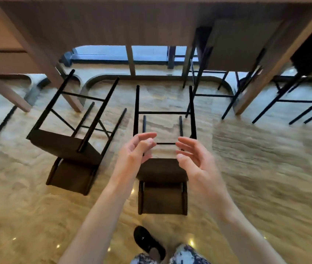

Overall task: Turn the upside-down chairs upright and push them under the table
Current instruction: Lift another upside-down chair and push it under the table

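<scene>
Right now both hands hover, empty, above the nearer upside-down chair (161, 168), which lies on the floor (265, 168) directly ahead of the person's shoe (147, 241), its thin black legs pointing up and away toward the counter (94, 21). The left hand (138, 151) and the right hand (193, 159) face each other with fingers loosely bent, each grip slack and holding nothing, and they sit just above the chair's rear crossbar without clearly touching it. A second overturned chair (69, 149) lies to the left, angled, with its legs reaching toward a counter leg (37, 54); the two chairs are apart. Further chairs (233, 46) on the right already stand tucked under the counter. Judging by the slim metal frame and padded dark seat, this chair is probably light enough for two hands yet stiff, so it should swing as one rigid piece. The legs look smooth and narrow, which may slip in a loose hold; the better place to take hold is likely a pair of legs near the seat, or a leg and the seat edge, where leverage is short. The glossy floor could let the backrest slide while the chair is being tipped, so the turn wants a firm lift, not a drag.
</scene>
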